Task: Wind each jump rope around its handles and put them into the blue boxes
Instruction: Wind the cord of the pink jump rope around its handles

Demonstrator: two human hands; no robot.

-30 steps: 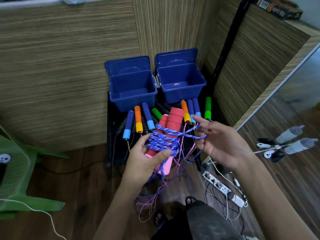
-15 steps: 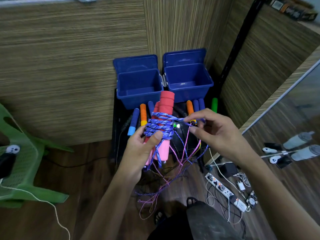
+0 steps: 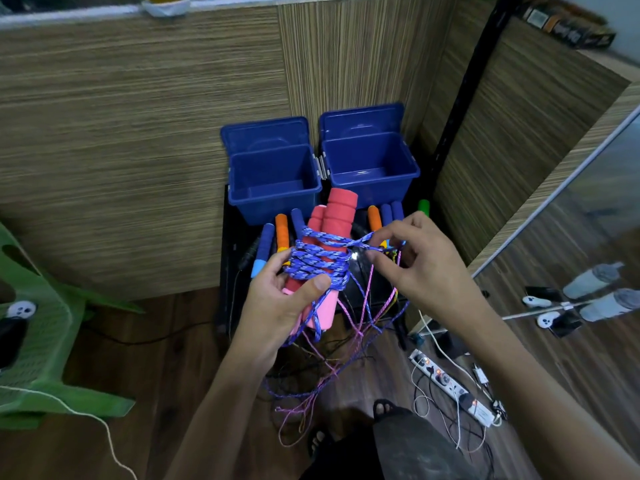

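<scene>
Left hand point(image 3: 284, 299) around rope-wound red-pink handles point(image 3: 329, 244); right hand point(image 3: 412, 261) pinching blue rope point(image 3: 360, 242); no legible writing

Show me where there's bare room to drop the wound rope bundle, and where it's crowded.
Free: both blue boxes look empty, the left blue box and the right blue box, lids up. Crowded: the black surface just in front of them, lined with loose handles, and the floor below the hands, covered in trailing rope.
</scene>
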